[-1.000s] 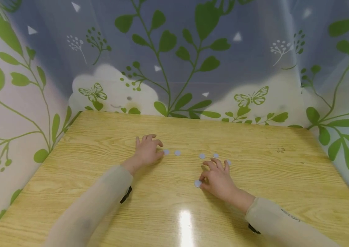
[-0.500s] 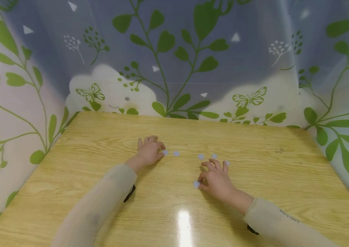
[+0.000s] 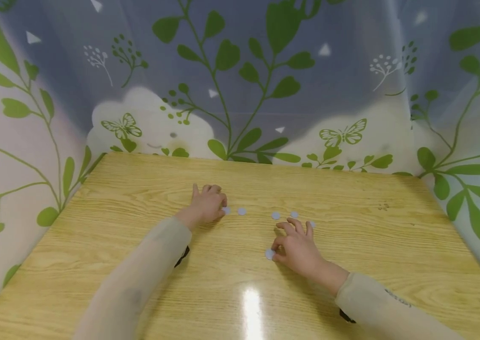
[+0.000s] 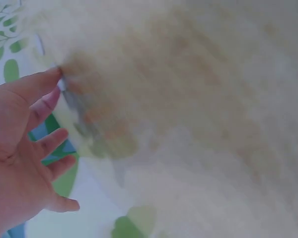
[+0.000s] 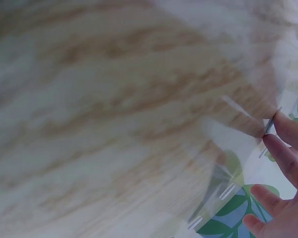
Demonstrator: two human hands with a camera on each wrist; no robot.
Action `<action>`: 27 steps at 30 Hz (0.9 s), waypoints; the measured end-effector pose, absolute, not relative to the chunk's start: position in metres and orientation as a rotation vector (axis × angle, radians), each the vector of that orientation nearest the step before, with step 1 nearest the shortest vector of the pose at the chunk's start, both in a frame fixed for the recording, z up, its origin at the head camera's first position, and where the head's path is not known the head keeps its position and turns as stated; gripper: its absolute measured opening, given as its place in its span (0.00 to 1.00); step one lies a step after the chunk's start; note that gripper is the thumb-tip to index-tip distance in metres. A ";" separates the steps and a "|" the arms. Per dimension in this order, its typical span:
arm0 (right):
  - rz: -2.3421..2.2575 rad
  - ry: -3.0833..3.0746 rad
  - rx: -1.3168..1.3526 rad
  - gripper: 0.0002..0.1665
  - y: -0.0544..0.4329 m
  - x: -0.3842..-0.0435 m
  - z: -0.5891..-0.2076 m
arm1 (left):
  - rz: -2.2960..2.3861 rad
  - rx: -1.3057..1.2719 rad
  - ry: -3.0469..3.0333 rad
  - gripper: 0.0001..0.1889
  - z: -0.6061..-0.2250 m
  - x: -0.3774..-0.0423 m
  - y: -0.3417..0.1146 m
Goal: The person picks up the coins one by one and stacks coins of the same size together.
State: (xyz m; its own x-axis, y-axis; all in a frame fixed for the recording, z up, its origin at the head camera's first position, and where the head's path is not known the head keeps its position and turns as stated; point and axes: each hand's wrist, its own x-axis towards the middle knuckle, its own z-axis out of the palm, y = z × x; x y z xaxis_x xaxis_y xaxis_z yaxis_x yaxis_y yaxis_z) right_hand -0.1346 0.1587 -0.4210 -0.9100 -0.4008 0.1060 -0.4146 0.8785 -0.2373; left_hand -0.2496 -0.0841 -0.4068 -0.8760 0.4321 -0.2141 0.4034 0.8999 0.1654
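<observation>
My left hand (image 3: 207,206) pinches the edge of a small, pale, coin-like disc (image 3: 227,210) at the left end of a loose row. In the left wrist view its thumb and index finger meet at the disc's thin rim, the other fingers spread apart. Nearer to me, my right hand (image 3: 300,251) pinches a similar disc (image 3: 270,254) between thumb and index finger. The right wrist view has that disc (image 5: 270,125) edge-on, seemingly tilted off the table. Its other fingers reach forward, close to the disc (image 3: 312,225) at the row's right end.
Between the hands lie a left-middle disc (image 3: 241,211), a right-middle disc (image 3: 275,216) and another disc (image 3: 294,214), spaced apart on the wooden table (image 3: 206,293). A leaf-patterned cloth (image 3: 256,94) rises behind the table and along both sides.
The left thumb and index finger have closed in on the leftmost disc. The right hand stays on its disc almost without motion. The head view has shifted slightly.
</observation>
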 end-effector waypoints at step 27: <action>0.409 -3.000 0.651 0.08 0.159 -0.135 -0.422 | 0.010 0.775 2.681 0.08 -0.391 -0.256 -0.082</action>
